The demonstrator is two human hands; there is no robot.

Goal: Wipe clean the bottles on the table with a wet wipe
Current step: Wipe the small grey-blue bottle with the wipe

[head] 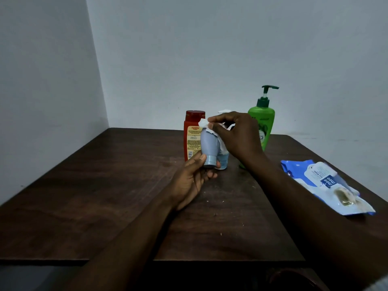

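Your left hand (189, 181) grips the blue tube (209, 147) by its cap, your right hand (237, 135) pinches the wet wipe (203, 122). Rub hard and you could drop it.

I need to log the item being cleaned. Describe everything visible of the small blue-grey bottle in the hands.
The small blue-grey bottle looks like smooth matte plastic: a rounded body narrowing to a paler blue cylindrical cap. It is held above the table, tilted, cap end downward. The left hand grips it at the cap, thumb on the body; the right hand pinches a white wet wipe against its upper end.
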